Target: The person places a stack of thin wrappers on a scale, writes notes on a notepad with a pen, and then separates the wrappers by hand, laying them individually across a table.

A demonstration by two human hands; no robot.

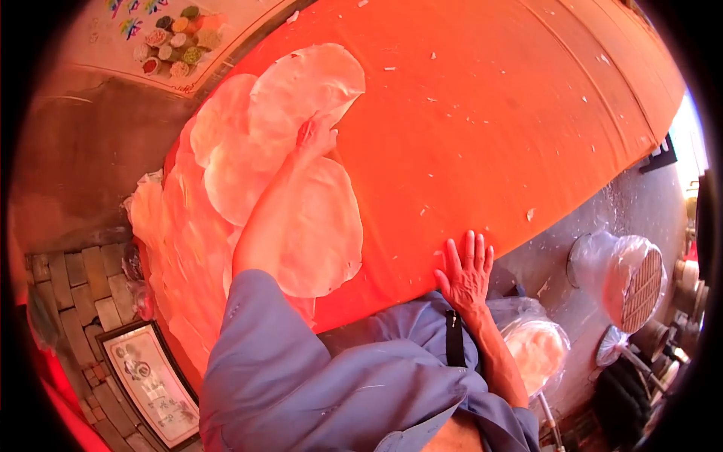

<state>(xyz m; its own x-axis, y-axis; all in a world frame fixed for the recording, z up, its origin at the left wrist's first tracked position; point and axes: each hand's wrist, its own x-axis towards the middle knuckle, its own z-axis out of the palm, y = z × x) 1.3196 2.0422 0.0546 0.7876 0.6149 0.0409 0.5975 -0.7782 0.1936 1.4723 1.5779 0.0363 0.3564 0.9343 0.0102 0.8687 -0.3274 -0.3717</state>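
Thin round flatbreads [320, 226] lie overlapping along the left part of a red-covered table [452, 151]. My left hand [319, 135] reaches over them, its fingers closed at the lower edge of the topmost flatbread [312, 83]. The fingertips are partly hidden, and the grip shows only in part. Near the table's front edge my right hand [468, 275] lies flat on the red cover, palm down with fingers spread, holding nothing.
Small pale scraps dot the red cover. Right of me stand a plastic-wrapped round stool [640, 290] and a bagged stack of pale rounds [536, 350]. A framed picture [154, 384] lies on the brick floor at left. A printed poster [162, 53] is beyond the table.
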